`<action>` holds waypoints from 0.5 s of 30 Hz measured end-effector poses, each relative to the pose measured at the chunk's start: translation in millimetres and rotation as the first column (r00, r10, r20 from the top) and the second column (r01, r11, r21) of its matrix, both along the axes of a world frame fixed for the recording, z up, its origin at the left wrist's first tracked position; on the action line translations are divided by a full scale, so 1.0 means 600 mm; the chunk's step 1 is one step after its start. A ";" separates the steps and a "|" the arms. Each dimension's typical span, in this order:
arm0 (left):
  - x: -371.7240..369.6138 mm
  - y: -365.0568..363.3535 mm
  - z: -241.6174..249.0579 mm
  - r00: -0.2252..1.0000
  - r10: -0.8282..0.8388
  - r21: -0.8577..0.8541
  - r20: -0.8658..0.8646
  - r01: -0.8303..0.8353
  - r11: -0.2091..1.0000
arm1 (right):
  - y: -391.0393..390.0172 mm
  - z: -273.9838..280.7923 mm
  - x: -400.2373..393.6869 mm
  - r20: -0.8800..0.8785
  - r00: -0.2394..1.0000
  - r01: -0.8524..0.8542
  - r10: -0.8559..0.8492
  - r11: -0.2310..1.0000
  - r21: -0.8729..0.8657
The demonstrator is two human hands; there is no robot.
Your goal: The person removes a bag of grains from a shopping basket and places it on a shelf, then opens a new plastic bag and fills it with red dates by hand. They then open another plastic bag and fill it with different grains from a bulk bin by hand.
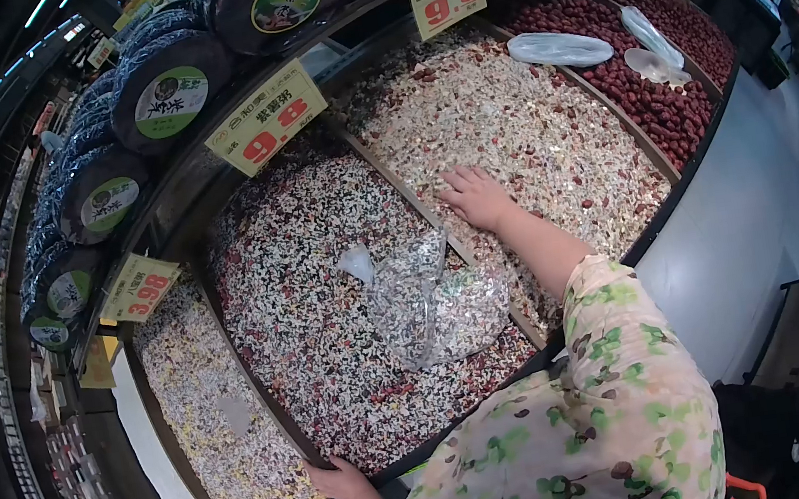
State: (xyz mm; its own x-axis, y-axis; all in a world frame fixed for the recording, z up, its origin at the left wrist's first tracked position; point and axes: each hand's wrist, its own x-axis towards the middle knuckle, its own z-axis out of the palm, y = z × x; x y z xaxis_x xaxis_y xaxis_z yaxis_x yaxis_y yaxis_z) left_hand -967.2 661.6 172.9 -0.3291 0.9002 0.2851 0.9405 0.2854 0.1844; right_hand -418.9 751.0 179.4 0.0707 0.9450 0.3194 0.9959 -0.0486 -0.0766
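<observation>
My right hand (476,196) lies palm down with fingers spread on the pale grain mix (528,152) in the right-centre compartment. My left hand (340,480) rests at the front edge of the bin, by the divider between the yellowish mix (208,406) and the dark mixed grains (290,264); its fingers are partly seen, apart, holding nothing. Between my hands, a clear plastic bag or scoop (437,300) sits on the dark grains and reaches the wooden divider (401,184).
Red dates (593,32) fill the far right compartments, with plastic-wrapped scoops (560,49) on top. Price signs (267,117) stand along the back edge. Wrapped round packages (170,101) are stacked behind. Grey floor (721,237) shows at the right.
</observation>
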 end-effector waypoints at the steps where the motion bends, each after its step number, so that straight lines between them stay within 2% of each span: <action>1: 0.002 -0.001 0.005 1.000 0.011 -0.016 0.019 -0.011 1.000 | 0.005 0.002 0.011 -0.007 1.000 -0.005 0.005 1.000 0.004; 4: 0.006 -0.002 0.013 1.000 0.009 -0.013 0.018 -0.009 1.000 | 0.021 0.010 0.041 0.057 0.997 0.051 -0.046 0.996 -0.076; 6: 0.011 -0.002 0.019 1.000 0.024 -0.019 0.020 -0.024 1.000 | 0.027 0.022 0.054 0.127 0.987 0.126 -0.100 0.969 -0.212; 9: 0.008 -0.005 0.020 0.999 0.024 -0.023 0.035 -0.024 0.999 | 0.000 0.046 0.060 0.116 0.975 0.204 -0.189 0.969 -0.141; 11: 0.005 -0.005 0.017 0.999 -0.018 0.013 0.042 0.018 1.000 | -0.035 0.046 0.061 0.123 0.974 0.209 -0.190 0.962 -0.176; 13: 0.002 -0.005 0.011 0.999 -0.018 0.017 0.041 0.017 1.000 | -0.095 0.033 0.036 0.072 0.982 0.175 -0.176 0.984 0.022; 15: 0.000 -0.004 0.005 0.999 -0.028 0.020 0.039 0.027 0.999 | -0.165 0.028 -0.007 0.011 0.988 0.154 -0.154 0.988 -0.024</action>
